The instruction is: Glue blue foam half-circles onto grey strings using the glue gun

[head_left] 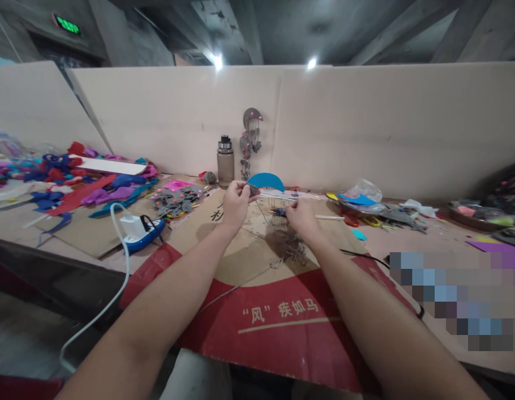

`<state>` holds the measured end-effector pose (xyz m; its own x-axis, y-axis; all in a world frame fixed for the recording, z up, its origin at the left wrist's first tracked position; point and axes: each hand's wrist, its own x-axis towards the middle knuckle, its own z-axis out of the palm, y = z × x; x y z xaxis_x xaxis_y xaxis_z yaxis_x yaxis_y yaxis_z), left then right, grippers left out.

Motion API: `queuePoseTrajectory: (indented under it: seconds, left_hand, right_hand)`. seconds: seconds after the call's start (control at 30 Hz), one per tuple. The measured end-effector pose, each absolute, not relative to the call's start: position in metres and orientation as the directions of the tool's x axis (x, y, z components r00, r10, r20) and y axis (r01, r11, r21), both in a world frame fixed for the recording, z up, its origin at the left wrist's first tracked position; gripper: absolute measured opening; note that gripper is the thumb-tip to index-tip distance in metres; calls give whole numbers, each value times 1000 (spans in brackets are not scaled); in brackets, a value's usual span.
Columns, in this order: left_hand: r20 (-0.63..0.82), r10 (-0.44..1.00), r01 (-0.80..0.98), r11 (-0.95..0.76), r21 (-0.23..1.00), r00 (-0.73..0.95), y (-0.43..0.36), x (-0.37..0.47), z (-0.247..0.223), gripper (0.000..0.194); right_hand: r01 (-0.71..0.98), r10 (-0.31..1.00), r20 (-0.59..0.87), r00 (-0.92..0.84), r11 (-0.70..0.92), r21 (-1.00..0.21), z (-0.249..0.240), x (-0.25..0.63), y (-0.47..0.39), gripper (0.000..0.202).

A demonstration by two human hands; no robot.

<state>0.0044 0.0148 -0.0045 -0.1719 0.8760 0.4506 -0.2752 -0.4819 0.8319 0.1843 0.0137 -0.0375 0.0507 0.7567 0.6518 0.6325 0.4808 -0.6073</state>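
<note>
Pinching a grey piece above printed paper, the left hand seemingly steadies it, any next move calling for gentle handling, while the right hand's grip is unclear

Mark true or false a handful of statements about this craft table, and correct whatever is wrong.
1. The drink bottle stands upright in front of the partition. True.
2. The left hand pinches a bright yellow piece. False: the small piece it pinches is dark grey.
3. The white charger sits on the blue power strip. True.
4. The crescent ornament lies flat on the table. False: it is up against the partition.
5. The right hand is bare. True.
</note>
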Motion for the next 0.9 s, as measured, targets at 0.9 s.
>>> queuePoseTrajectory:
  seconds: [0.9]
  left_hand:
    - [568,788,-23,-589,808,-240,9,4,-5,9]
  right_hand:
    - [346,807,566,168,489,-801,-23,118,-5,7]
